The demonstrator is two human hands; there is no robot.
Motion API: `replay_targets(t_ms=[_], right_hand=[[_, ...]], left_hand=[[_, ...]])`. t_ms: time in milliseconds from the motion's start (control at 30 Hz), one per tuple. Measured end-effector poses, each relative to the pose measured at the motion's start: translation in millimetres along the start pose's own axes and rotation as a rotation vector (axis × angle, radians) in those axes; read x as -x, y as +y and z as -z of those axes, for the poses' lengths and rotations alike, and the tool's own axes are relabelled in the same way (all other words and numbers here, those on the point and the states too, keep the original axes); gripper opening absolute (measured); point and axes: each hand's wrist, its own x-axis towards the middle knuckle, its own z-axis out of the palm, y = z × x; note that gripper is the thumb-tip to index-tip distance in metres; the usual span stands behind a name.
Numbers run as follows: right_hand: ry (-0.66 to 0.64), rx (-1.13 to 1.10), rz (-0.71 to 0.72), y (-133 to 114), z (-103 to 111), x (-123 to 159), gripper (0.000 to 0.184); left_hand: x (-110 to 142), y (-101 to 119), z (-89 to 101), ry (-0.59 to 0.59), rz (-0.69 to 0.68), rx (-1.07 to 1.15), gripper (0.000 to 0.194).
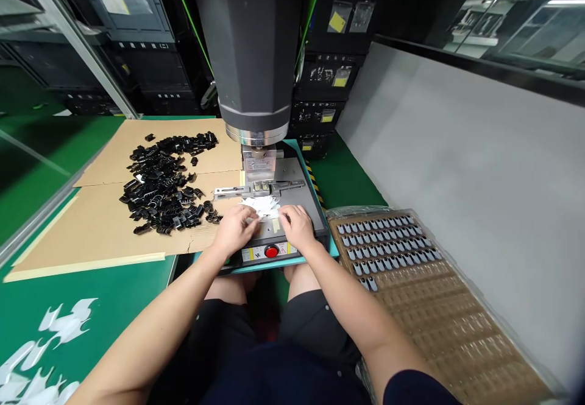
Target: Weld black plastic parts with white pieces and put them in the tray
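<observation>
A small pile of thin white cut pieces (264, 206) lies on the press's metal base, just in front of a metal fixture (260, 188). My left hand (236, 229) is at the left edge of the pile. Its fingers are curled toward the thumb, and anything between them is hidden. On the pile's right edge, my right hand (298, 227) has its fingers bent down and drawn together; what the fingertips hold, if anything, does not show. Above the fixture hangs the clear block (259, 164) of the press head (256, 128).
Many black curved parts (167, 179) are heaped on cardboard (105, 228) at left. White scraps (68, 326) lie on the green surface at lower left. A red button (271, 251) sits on the press's front. At right is a tray (411, 307) with rows of grey parts.
</observation>
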Motion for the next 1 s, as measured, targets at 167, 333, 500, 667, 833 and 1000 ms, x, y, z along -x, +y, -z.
replay_targets(t_ms=[167,333,500,667,833,1000], right_hand=[[0.077,0.084,-0.134,1,0,-24,0.029],[0.127,0.15,-0.03,-12,-10,-72,0.034],[-0.014,0.24,0.019,-24,-21,-90,0.038],[-0.073,0.302,0.052,-31,-18,-82,0.051],[-0.118,0.317,0.058,-38,-13,-86,0.055],[-0.119,0.282,0.04,-38,-11,-90,0.056]], left_hand=[[-29,-13,9.3,0.122,0.074,0.106,0.012],[-73,-23,-0.9,0.117,0.09,-0.016,0.012],[-82,-18,-16.8,0.036,-0.006,-0.17,0.028],[-73,-8,-19.6,-0.014,-0.032,-0.374,0.037],[-70,3,-14.5,-0.04,-0.004,-0.441,0.044],[-63,13,-2.4,-0.046,-0.016,-0.412,0.043]])
